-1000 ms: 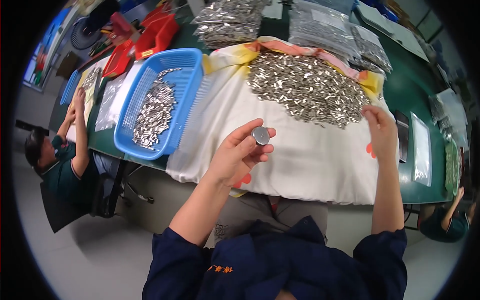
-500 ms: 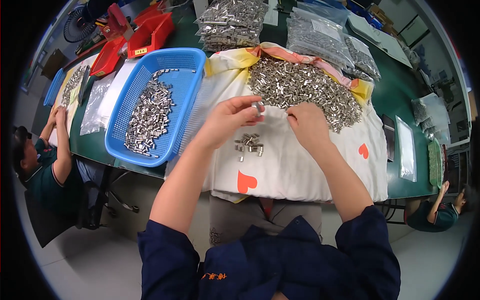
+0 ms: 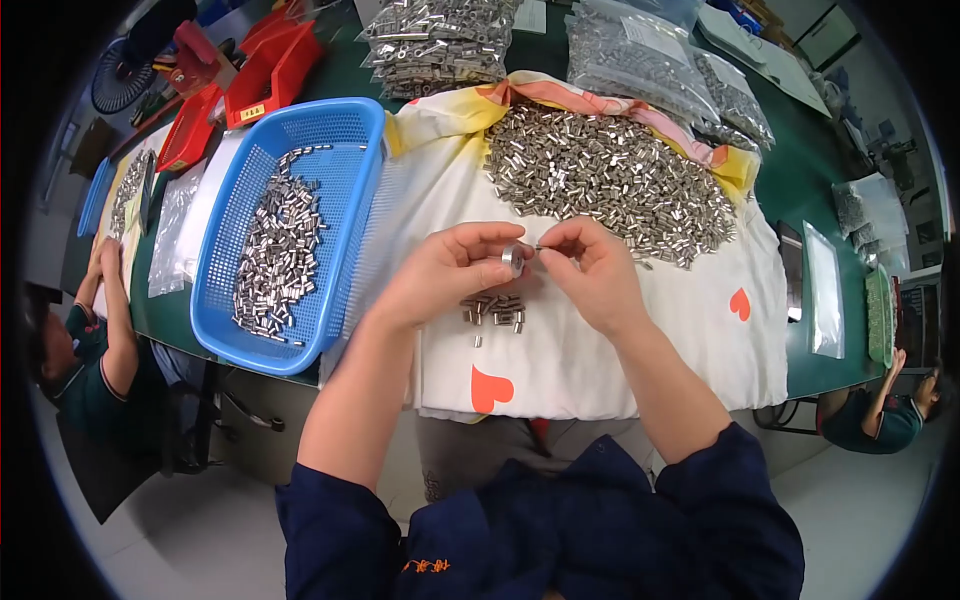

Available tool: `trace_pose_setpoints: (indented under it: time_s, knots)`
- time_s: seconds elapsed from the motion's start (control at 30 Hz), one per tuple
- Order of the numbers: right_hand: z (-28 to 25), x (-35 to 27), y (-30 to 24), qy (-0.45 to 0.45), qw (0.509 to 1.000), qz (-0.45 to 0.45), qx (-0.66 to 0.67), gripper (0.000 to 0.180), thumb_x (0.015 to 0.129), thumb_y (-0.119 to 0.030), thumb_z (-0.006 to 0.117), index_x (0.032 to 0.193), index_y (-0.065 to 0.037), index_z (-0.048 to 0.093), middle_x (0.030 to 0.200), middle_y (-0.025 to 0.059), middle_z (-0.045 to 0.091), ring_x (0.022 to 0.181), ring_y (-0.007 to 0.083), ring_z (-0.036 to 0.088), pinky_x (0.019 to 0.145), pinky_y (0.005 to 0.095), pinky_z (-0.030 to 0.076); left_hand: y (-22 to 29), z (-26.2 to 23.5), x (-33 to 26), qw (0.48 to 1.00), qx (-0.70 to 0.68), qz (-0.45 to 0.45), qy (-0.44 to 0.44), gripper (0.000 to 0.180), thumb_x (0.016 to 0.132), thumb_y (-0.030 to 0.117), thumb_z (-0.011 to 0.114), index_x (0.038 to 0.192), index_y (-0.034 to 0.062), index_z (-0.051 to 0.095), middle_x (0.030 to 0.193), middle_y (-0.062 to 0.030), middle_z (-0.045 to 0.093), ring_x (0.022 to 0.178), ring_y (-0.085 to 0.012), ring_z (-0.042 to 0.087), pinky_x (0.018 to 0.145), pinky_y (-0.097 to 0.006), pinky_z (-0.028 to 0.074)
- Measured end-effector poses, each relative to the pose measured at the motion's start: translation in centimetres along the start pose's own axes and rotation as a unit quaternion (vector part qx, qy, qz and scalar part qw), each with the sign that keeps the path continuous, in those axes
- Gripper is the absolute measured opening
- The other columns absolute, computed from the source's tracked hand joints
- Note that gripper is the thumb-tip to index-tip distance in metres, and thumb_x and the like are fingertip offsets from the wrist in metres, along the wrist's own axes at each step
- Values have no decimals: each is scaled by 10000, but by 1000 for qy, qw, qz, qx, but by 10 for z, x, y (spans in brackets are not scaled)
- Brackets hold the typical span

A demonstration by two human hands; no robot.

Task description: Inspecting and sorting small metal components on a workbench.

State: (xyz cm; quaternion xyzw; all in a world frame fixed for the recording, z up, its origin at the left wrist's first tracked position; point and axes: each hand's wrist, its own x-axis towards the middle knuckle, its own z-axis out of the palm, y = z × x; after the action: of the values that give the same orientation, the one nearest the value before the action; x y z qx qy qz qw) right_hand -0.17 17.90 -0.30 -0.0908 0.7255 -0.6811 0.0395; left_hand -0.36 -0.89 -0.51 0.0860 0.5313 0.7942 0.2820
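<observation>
Head view. The left hand (image 3: 450, 275) pinches a small round silver metal disc (image 3: 513, 260) between thumb and curled fingertips, holding it just above the cloth. The right hand (image 3: 590, 270) meets it from the other side: thumb and forefinger are pressed together on a short thin silver metal pin (image 3: 541, 246), whose free end points at the disc and lies just beside or touching its face; which of the two cannot be told at this size. The remaining right fingers are loosely curled.

Directly beneath the fingertips lies a small cluster of short silver metal sleeves (image 3: 493, 308) on a white cloth with orange hearts (image 3: 620, 370). Beyond the fingers, away from the person, a broad heap of the same silver sleeves (image 3: 610, 180) covers the cloth. To the left of the left hand stands a blue perforated plastic basket (image 3: 345, 180) holding a smaller layer of sleeves. Farther out, clear plastic bags of metal parts (image 3: 440, 45) and red plastic bins (image 3: 270, 60) rest on the green table (image 3: 800, 180). Other workers' arms appear at the far left and lower right edges.

Judged step: fitting or gauging one small part against the disc. The next move appears to call for fine alignment of pin and disc, with both pinches kept firm, since either piece would slip easily.
</observation>
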Motion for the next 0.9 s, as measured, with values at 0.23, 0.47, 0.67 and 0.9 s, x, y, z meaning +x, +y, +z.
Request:
trace_pose_setpoints:
  time_s: [0.23, 0.47, 0.67, 0.9]
  knots:
    - [0, 0, -7, -44, 998, -24, -39, 86, 724, -37, 621, 802, -12, 597, 754, 20, 584, 681, 87, 525, 639, 217, 437, -1, -4, 2, 999, 14, 14, 31, 358, 779, -48, 568, 1129, -29, 493, 1057, -86, 572, 907, -122, 576, 786, -239, 485]
    - [4, -2, -14, -29, 982, -73, -171, 81, 709, -48, 636, 776, -20, 601, 758, 63, 597, 674, 136, 574, 614, 267, 464, 3, 0, 2, 998, 29, -4, 47, 394, 740, -74, 597, 1121, -29, 512, 1017, -86, 589, 888, -128, 582, 786, -244, 481]
    - [5, 0, -6, -8, 923, -235, -304, 107, 700, -75, 653, 770, -19, 594, 751, 68, 599, 659, 154, 580, 586, 263, 466, 5, 4, 0, 992, 107, -1, 63, 340, 762, -13, 614, 1097, -16, 552, 952, -45, 614, 859, -76, 569, 733, -205, 477]
    - [-2, 0, -12, -36, 983, -64, -171, 117, 702, -80, 652, 775, -15, 587, 743, 63, 592, 638, 147, 569, 585, 252, 459, 5, 4, 1, 990, 135, 6, 51, 335, 757, 3, 626, 1085, -14, 559, 936, -35, 614, 817, -68, 569, 719, -204, 475]
